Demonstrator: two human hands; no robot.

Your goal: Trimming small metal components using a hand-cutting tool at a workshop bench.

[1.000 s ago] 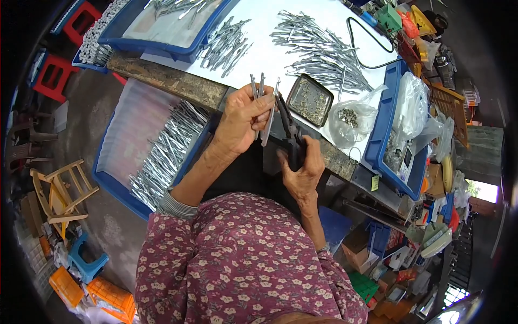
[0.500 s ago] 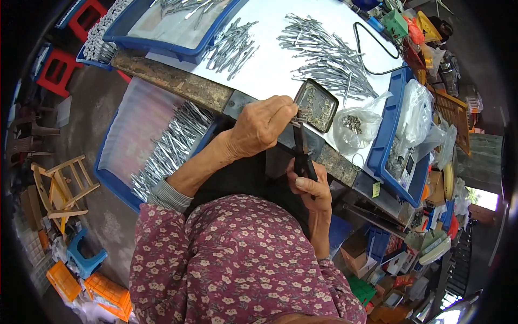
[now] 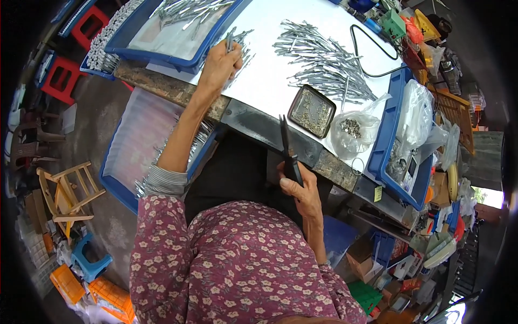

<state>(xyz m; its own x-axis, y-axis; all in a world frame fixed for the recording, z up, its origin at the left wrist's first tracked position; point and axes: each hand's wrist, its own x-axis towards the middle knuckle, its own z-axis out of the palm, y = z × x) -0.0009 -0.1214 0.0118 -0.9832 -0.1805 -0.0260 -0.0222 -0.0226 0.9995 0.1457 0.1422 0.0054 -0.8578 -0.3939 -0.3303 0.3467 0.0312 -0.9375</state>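
My left hand (image 3: 217, 70) reaches over the smaller heap of thin grey metal pieces (image 3: 244, 40) beside the blue tray, its fingers closed around a slim metal piece (image 3: 230, 41). My right hand (image 3: 304, 189), near the table's front edge, grips the black handles of long-nosed pliers (image 3: 290, 154). Their jaws point away from me, slightly apart, with nothing visible between them. Just beyond the plier tips, a dark square dish (image 3: 292, 114) contains small brassy bits. Right of it sits a clear plastic bag (image 3: 345, 146) with small metal parts inside.
A larger heap of metal strips (image 3: 324, 56) spreads across the white tabletop (image 3: 264, 81). Blue trays stand at the left (image 3: 189, 62) and right (image 3: 384, 151). Below the table's left edge is a blue bin (image 3: 116, 189) of strips. A black cable (image 3: 372, 73) loops at the back.
My left hand has moved from the plier tips to the smaller heap at the far left. The pliers, still in my right hand, have come slightly left and their jaws are now unobstructed.
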